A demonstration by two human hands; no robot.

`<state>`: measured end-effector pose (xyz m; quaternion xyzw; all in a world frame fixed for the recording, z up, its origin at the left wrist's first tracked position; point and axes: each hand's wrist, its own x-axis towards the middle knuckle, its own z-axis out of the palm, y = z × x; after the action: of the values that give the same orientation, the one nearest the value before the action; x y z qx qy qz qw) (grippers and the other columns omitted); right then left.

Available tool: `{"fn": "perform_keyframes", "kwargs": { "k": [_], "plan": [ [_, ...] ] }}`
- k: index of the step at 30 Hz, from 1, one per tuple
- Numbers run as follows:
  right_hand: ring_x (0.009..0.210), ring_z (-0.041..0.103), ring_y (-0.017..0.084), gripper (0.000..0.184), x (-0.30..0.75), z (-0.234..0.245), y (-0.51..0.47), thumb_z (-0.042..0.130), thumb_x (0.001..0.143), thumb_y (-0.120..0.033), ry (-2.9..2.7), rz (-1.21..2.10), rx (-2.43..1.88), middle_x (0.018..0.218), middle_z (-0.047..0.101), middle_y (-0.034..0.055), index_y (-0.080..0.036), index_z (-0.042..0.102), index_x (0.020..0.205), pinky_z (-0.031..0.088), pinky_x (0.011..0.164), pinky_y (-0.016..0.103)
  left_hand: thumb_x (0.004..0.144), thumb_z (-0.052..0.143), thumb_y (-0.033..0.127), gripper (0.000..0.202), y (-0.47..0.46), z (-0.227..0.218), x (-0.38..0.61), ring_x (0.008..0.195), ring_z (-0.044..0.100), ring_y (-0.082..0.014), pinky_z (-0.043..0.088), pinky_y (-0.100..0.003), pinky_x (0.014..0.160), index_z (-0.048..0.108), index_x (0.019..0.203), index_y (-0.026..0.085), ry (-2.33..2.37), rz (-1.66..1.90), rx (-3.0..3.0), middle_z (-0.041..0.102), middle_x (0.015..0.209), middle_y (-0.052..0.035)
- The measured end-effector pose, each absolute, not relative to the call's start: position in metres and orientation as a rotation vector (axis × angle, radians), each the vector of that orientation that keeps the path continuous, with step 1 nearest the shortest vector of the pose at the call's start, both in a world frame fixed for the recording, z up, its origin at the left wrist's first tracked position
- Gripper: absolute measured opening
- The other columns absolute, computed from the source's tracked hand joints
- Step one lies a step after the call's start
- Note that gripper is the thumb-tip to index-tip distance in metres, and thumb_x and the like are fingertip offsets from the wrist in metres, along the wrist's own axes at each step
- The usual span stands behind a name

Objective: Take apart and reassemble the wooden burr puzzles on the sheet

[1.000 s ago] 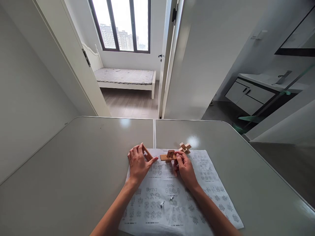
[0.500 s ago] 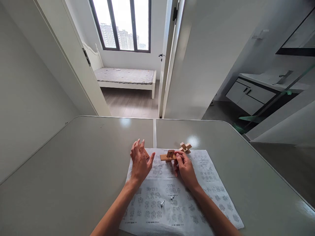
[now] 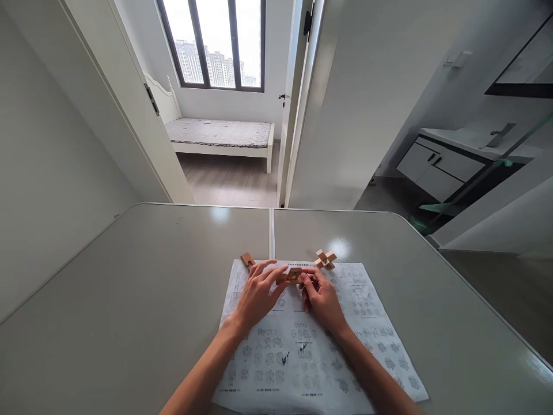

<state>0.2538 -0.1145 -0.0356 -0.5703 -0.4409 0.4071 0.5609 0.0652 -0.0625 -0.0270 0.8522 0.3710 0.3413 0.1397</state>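
Observation:
Above the printed sheet, wooden puzzle pieces (image 3: 294, 275) are joined together, a small slotted piece crossing a flat bar. My right hand (image 3: 323, 298) pinches the right end of the bar between thumb and fingers. At the left end is my left hand (image 3: 259, 293), its thumb and fingertips closed on the pieces and its other fingers stretched over them. Fingers cover much of the bar. Just beyond my left fingers lies a separate notched wooden piece (image 3: 247, 259) at the sheet's top left edge.
An assembled wooden cross-shaped puzzle (image 3: 325, 260) stands at the sheet's top right. The paper sheet (image 3: 319, 369), printed with puzzle diagrams and torn in two small spots, lies on the grey table (image 3: 129, 300). A doorway to a bed (image 3: 220, 132) is beyond.
My left hand has moved right, from the loose notched piece onto the joined pieces, uncovering the loose one. The small slotted piece now looks more tilted. My right hand keeps its hold.

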Motion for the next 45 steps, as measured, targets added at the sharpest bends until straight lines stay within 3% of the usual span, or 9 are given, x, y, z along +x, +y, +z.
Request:
{"fn": "perform_keyframes", "kwargs": {
  "k": [8,13,17,24,29,36,45],
  "plan": [
    [0.043,0.055,0.016,0.043,0.254,-0.038,-0.117,0.06,0.098,-0.063,-1.252,0.939,-1.356,0.07,0.072,0.0022,-0.023,0.073,0.104,0.043,0.042,0.027,0.097,0.073,0.034,0.008,-0.063,-0.02,0.066,0.107,0.071,-0.0272,0.056,-0.049,0.101,0.08,0.099,0.033,1.05,1.016,2.406,0.082,0.095,-0.0023],
    [0.061,0.063,0.021,0.036,0.252,-0.037,-0.118,0.059,0.101,-0.055,-1.348,0.865,-1.369,0.07,0.071,0.0024,-0.023,0.075,0.105,0.048,0.056,0.029,0.097,0.073,0.037,0.018,-0.063,-0.02,0.066,0.098,0.071,-0.0257,0.058,-0.046,0.095,0.078,0.081,0.03,1.056,1.071,2.353,0.081,0.088,-0.002],
    [0.062,0.062,0.021,0.033,0.251,-0.037,-0.119,0.056,0.103,-0.051,-1.384,0.788,-1.401,0.072,0.071,0.0024,-0.024,0.075,0.102,0.049,0.06,0.03,0.098,0.071,0.041,0.022,-0.063,-0.02,0.067,0.097,0.07,-0.0261,0.058,-0.047,0.094,0.079,0.08,0.03,1.069,1.066,2.326,0.081,0.086,-0.0027],
    [0.082,0.067,0.027,0.031,0.249,-0.039,-0.12,0.055,0.103,-0.05,-1.428,0.644,-1.429,0.097,0.076,0.0075,-0.027,0.076,0.1,0.051,0.074,0.035,0.097,0.071,0.041,0.021,-0.062,-0.022,0.067,0.098,0.07,-0.0264,0.058,-0.048,0.096,0.079,0.081,0.031,1.091,1.045,2.313,0.081,0.086,-0.0024],
    [0.086,0.068,0.027,0.027,0.25,-0.041,-0.121,0.053,0.105,-0.042,-1.496,0.587,-1.465,0.096,0.075,0.007,-0.027,0.076,0.101,0.051,0.081,0.037,0.096,0.073,0.044,0.021,-0.06,-0.027,0.066,0.098,0.07,-0.0272,0.057,-0.048,0.094,0.078,0.082,0.03,1.098,1.012,2.341,0.08,0.087,-0.0031],
    [0.084,0.068,0.024,0.028,0.25,-0.047,-0.12,0.049,0.107,-0.04,-1.564,0.53,-1.535,0.108,0.066,0.0082,-0.027,0.073,0.107,0.052,0.074,0.034,0.093,0.078,0.041,0.018,-0.059,-0.032,0.066,0.098,0.069,-0.0267,0.056,-0.046,0.093,0.075,0.08,0.028,1.099,1.009,2.37,0.079,0.087,-0.0021],
    [0.096,0.065,0.027,0.021,0.249,-0.05,-0.12,0.053,0.105,-0.031,-1.652,0.447,-1.557,0.107,0.063,0.0085,-0.025,0.072,0.097,0.054,0.082,0.038,0.095,0.076,0.035,0.022,-0.057,-0.034,0.067,0.104,0.066,-0.0268,0.051,-0.047,0.098,0.073,0.075,0.027,1.054,0.988,2.402,0.081,0.091,-0.0007]
  ]
}}
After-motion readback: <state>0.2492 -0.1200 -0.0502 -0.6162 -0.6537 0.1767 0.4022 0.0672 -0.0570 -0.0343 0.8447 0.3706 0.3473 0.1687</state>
